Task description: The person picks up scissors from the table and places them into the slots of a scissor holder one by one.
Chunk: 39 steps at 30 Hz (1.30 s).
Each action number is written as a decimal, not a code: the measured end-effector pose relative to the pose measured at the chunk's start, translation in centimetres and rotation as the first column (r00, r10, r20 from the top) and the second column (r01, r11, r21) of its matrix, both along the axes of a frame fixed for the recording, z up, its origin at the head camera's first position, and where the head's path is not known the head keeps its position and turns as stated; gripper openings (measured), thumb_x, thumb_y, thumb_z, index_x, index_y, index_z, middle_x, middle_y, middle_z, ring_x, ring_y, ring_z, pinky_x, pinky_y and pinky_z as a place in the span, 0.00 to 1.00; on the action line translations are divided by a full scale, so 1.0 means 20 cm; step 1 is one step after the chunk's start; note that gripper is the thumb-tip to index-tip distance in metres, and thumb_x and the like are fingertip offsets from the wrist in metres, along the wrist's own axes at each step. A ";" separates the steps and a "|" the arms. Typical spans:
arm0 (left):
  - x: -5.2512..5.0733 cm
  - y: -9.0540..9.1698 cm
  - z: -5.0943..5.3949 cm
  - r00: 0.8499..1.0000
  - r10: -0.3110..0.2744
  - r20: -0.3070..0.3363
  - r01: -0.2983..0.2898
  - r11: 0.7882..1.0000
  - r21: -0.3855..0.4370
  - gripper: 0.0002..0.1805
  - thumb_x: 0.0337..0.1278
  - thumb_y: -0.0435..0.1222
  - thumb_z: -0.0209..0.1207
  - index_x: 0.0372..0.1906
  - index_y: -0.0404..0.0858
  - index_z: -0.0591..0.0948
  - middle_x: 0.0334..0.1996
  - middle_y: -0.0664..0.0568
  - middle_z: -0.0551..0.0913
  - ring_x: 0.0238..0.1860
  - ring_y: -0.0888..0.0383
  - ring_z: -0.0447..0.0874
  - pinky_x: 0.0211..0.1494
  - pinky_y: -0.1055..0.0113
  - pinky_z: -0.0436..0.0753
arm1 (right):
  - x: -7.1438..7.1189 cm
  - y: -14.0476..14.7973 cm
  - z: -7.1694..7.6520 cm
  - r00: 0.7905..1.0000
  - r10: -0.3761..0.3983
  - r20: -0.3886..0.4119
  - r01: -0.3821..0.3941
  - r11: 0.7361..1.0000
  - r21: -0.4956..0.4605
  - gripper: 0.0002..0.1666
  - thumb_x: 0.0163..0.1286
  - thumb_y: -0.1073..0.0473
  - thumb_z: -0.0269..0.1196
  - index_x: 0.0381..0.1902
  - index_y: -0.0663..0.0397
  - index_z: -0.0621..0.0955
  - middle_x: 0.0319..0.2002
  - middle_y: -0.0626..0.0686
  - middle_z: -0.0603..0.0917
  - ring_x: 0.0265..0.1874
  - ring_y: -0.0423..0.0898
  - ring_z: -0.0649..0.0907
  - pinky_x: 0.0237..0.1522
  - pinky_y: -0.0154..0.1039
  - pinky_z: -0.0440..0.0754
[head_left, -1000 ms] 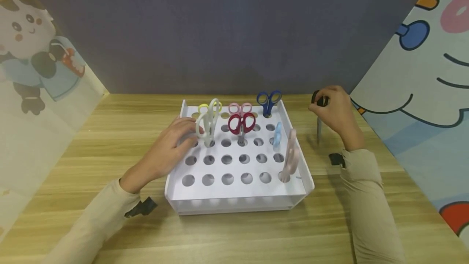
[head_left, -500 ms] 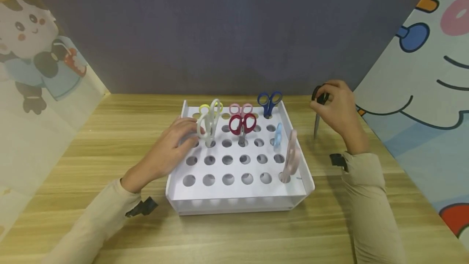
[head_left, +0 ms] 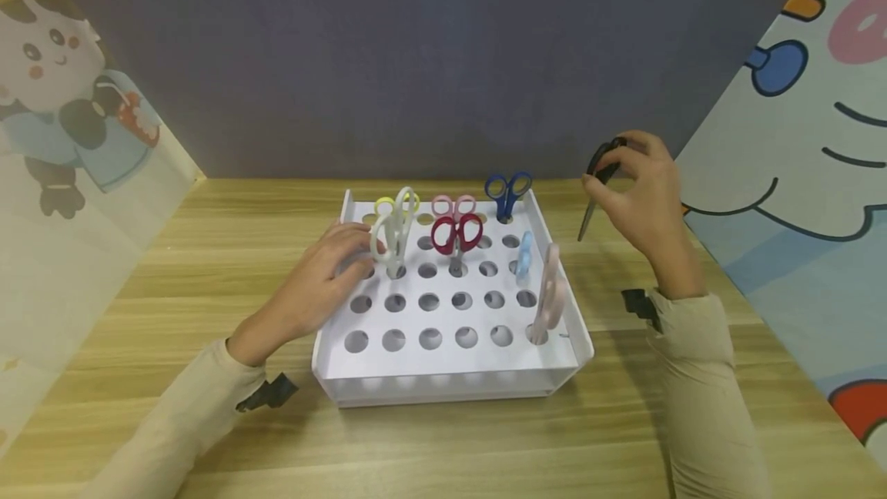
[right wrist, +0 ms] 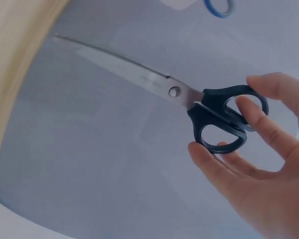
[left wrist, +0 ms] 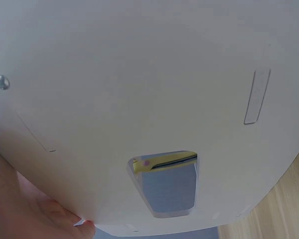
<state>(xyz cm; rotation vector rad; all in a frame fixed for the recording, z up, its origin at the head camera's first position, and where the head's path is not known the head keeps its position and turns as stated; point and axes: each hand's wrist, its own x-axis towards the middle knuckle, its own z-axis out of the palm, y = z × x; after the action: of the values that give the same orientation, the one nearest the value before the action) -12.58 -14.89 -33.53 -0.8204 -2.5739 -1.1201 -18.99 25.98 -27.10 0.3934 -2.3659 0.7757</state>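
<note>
My right hand [head_left: 640,195] pinches a pair of scissors [right wrist: 189,94] by the dark handle loops, to the right of a white rack [head_left: 443,360] with rows of round holes. The blades are closed and slant down to the left, clear of the table. My left hand [head_left: 326,276] rests over the rack's left wall, its fingertips beside the white scissors [head_left: 395,241]; part of its fingers is hidden behind that pair. In the left wrist view the rack's side panel [left wrist: 139,114] fills most of the picture, with the hand at its edge.
In the rack's holes stand red scissors [head_left: 456,236], pink scissors [head_left: 453,205], yellow scissors [head_left: 385,203], navy scissors [head_left: 508,195], light blue scissors [head_left: 524,254] and pale pink scissors [head_left: 550,295]. A grey panel [head_left: 443,60] rises behind the wooden table [head_left: 208,252].
My right hand has risen with the scissors, and their blade tips have swung left toward the rack. The left hand and the rack stay where they were.
</note>
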 end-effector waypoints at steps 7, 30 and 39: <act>0.00 0.00 0.00 1.000 0.001 -0.002 -0.001 1.000 -0.006 0.12 0.67 0.34 0.53 0.48 0.35 0.83 0.59 0.41 0.78 0.68 0.45 0.68 0.80 0.49 0.46 | 0.06 -0.05 0.05 0.989 0.035 -0.144 -0.041 0.998 -0.038 0.10 0.58 0.65 0.73 0.31 0.68 0.84 0.60 0.61 0.76 0.60 0.51 0.76 0.53 0.25 0.75; -0.01 -0.01 0.00 1.000 0.009 0.010 -0.009 1.000 -0.018 0.14 0.67 0.35 0.53 0.50 0.32 0.82 0.62 0.39 0.77 0.69 0.44 0.67 0.80 0.51 0.44 | 0.39 -0.29 0.29 0.911 0.162 -0.378 -0.269 0.931 -0.248 0.11 0.53 0.75 0.71 0.32 0.81 0.81 0.59 0.57 0.77 0.57 0.54 0.79 0.59 0.41 0.81; -0.01 0.00 -0.01 1.000 0.003 0.012 -0.003 1.000 0.002 0.12 0.66 0.34 0.53 0.48 0.34 0.82 0.61 0.40 0.77 0.68 0.45 0.67 0.80 0.51 0.45 | 0.45 -0.36 0.38 0.838 0.298 -0.458 -0.459 0.838 -0.296 0.13 0.51 0.74 0.72 0.31 0.82 0.82 0.57 0.66 0.76 0.56 0.63 0.78 0.59 0.48 0.81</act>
<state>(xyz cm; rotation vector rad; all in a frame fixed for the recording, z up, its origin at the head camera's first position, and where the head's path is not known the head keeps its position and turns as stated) -12.71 -14.85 -33.67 -0.8115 -2.5824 -1.1298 -10.00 18.71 -19.53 0.7894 -1.7102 1.2093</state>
